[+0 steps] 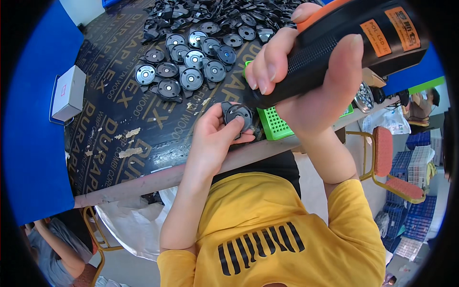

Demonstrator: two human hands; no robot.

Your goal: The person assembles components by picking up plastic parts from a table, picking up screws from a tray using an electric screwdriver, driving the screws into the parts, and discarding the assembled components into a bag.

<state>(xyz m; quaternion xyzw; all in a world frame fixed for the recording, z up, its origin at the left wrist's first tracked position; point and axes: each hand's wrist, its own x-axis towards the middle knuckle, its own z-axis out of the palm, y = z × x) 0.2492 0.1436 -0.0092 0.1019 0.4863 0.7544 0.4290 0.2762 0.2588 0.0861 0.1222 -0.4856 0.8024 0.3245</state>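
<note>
Pinched between the thumb and fingers of my left hand [215, 134] is a round black plastic part [237, 116] with a shiny metal centre, held just above the table near its front edge. My right hand [306, 91] wraps round a black and orange electric screwdriver [315, 57], which slants down toward that part. The tool's dark nose reaches close to the part's right side; whether its tip touches cannot be made out. Farther back lies a group of similar round black parts [191, 79], several with silver centres.
A heap of black parts [191, 14] covers the table's back. Right of my left hand stands a green perforated tray [274, 125], with a bowl of small metal pieces [364, 98] beyond it. A white box [69, 93] sits at left by a blue partition [36, 119]. Another person [57, 248] sits at lower left.
</note>
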